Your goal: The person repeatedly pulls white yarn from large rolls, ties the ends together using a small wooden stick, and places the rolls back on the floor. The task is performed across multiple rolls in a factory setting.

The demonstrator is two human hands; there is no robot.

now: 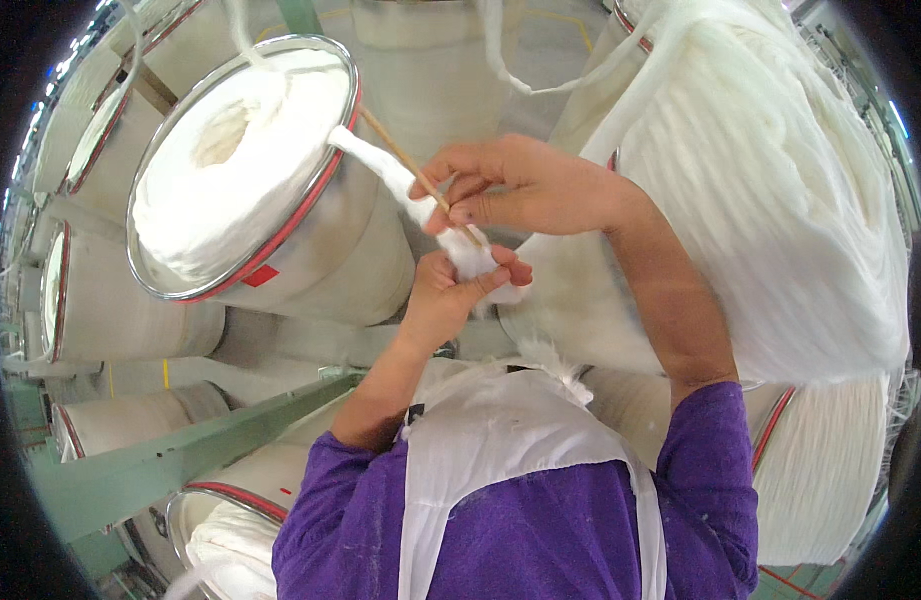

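A thin wooden stick [391, 141] is pinched in the fingers of my right hand [536, 183], its lower tip pointing down toward the left hand. My left hand [459, 288] is closed around the end of a white cotton sliver [381, 166], a soft loose rope of fibre. That sliver runs from the rim of a tall can [326, 245] at the left, which is full of coiled white sliver [186, 190]. The stick's tip lies against the sliver just above my left fingers. Some fibre under the fingers is hidden.
At the right a big mass of white sliver [771, 200] bulges over its can. Another sliver strand [541, 88] hangs across the top. A green metal beam [181, 460] crosses the lower left, with more cans [131, 300] beyond it. A sliver-filled can [231, 545] stands at the near left.
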